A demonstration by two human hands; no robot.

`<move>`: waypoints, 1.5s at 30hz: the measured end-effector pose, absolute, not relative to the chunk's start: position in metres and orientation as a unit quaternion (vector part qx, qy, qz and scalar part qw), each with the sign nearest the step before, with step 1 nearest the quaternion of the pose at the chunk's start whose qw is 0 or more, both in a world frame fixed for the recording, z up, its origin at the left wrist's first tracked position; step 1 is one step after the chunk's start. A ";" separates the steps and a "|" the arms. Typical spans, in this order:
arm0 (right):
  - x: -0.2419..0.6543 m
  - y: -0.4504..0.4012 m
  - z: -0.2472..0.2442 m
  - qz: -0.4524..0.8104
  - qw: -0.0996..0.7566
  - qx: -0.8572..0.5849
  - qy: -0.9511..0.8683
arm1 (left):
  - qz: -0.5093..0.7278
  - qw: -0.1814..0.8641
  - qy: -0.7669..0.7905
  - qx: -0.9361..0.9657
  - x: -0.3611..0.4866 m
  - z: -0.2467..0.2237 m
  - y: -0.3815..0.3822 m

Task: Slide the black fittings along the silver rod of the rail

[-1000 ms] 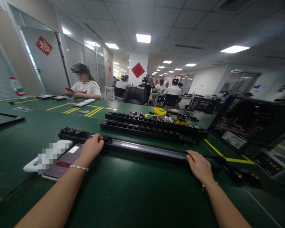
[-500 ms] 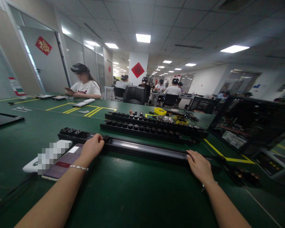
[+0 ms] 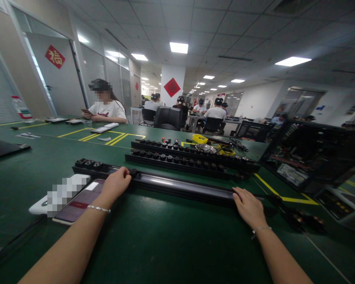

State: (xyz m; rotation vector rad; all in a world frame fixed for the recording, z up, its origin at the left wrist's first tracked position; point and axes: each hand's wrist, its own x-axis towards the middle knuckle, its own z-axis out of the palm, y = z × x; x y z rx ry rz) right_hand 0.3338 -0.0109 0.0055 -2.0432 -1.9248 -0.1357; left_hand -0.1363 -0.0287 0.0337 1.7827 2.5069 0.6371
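Note:
A long black rail [image 3: 183,186] with a shiny grey channel lies across the green table in front of me. My left hand [image 3: 116,183] is over its left part, fingers curled and pressed together; what they pinch is hidden. Right beside those fingertips sits a small round black socket piece [image 3: 133,172] in the channel. More black socket pieces [image 3: 88,163] fill the rail's left end. Near the right end, my right hand [image 3: 248,203] holds the rail, its fingers bent over the edge.
Beyond the rail lie two similar black rails [image 3: 177,159] filled with sockets. A phone [image 3: 79,205] and a white device [image 3: 41,205] are by my left forearm. To the right stand an open black case [image 3: 307,154] and a grey instrument [image 3: 340,209]. A seated person [image 3: 106,108] is across the table.

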 end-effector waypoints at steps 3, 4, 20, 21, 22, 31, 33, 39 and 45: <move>0.334 -0.010 0.005 -0.054 0.167 -0.716 -0.676 | 0.202 0.003 0.796 0.570 -0.136 0.033 -0.028; 0.334 -0.010 0.004 -0.057 0.168 -0.714 -0.677 | 0.200 0.004 0.795 0.573 -0.136 0.033 -0.028; 0.334 -0.011 0.004 -0.047 0.169 -0.716 -0.676 | 0.219 0.015 0.763 0.608 -0.131 0.029 -0.026; 0.334 -0.011 0.005 -0.046 0.168 -0.717 -0.675 | 0.224 0.018 0.762 0.607 -0.131 0.028 -0.025; 0.334 -0.010 0.005 -0.045 0.168 -0.718 -0.674 | 0.227 0.021 0.763 0.605 -0.131 0.027 -0.025; 0.333 -0.011 0.006 -0.047 0.163 -0.718 -0.675 | 0.230 0.034 0.762 0.605 -0.131 0.028 -0.025; 0.334 -0.010 0.005 -0.052 0.165 -0.716 -0.676 | 0.229 0.036 0.758 0.610 -0.131 0.028 -0.025; 0.335 -0.009 0.001 -0.065 0.178 -0.710 -0.679 | 0.229 0.029 0.757 0.612 -0.130 0.025 -0.023; 0.335 -0.010 0.003 -0.050 0.172 -0.716 -0.675 | 0.237 0.027 0.757 0.609 -0.129 0.024 -0.023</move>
